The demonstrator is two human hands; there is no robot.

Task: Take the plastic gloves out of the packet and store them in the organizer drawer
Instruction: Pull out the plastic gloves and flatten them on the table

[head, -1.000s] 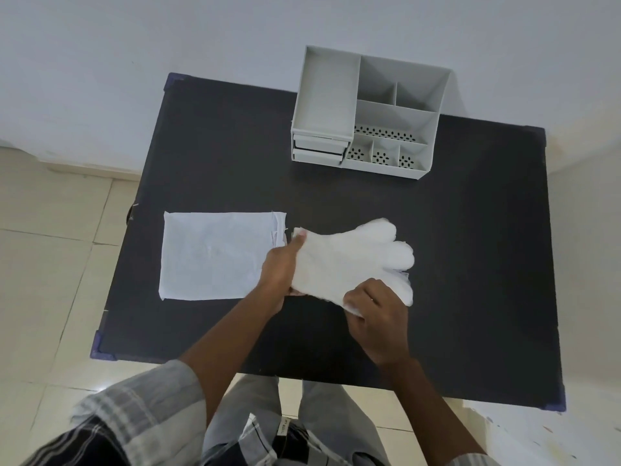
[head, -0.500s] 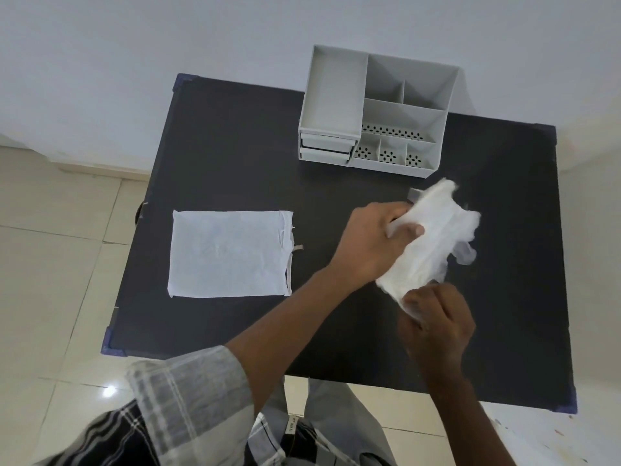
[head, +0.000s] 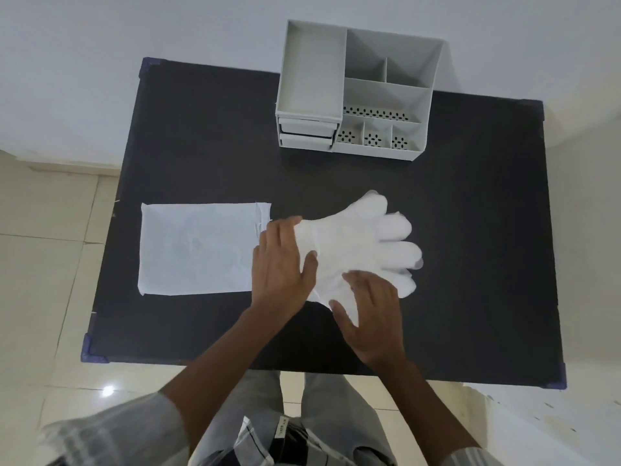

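Stack of gloves (head: 363,250) out of packet (head: 198,248), pressed flat under open left hand (head: 282,264) and right hand (head: 369,311); thin, limp, slippery, best pinched at cuff.

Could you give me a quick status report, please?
Both hands, left and right, flat on gloves. Packet beside them. Organizer drawers shut. Path clear.

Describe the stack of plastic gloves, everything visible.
The plastic gloves are a milky white, translucent, crinkled stack lying flat on the black table, glove fingers pointing right and spread. The cuff end faces the flat white packet beside it. The left hand presses the cuff; the right hand rests open on the near edge.
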